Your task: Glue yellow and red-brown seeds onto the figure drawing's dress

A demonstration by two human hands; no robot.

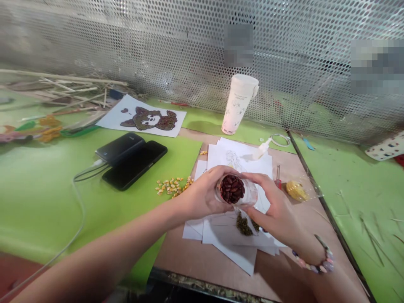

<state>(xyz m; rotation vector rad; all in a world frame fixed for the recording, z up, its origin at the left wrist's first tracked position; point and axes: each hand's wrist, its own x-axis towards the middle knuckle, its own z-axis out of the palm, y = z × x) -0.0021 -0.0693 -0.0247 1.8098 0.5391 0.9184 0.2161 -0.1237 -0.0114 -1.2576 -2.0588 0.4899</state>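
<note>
Left hand (pixel 210 191) and right hand (pixel 271 206) curl around a clear container (pixel 251 194) of dark beans (pixel 232 189), best kept steady against spills.

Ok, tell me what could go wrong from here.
The dark red beans in the clear container, held by the left hand and right hand, might spill onto the papers if its end is uncovered; I can't tell whether it is. Spilled beans could mix with the loose green grains. The left wrist, near the corn kernels in this view, might scatter them.
</note>
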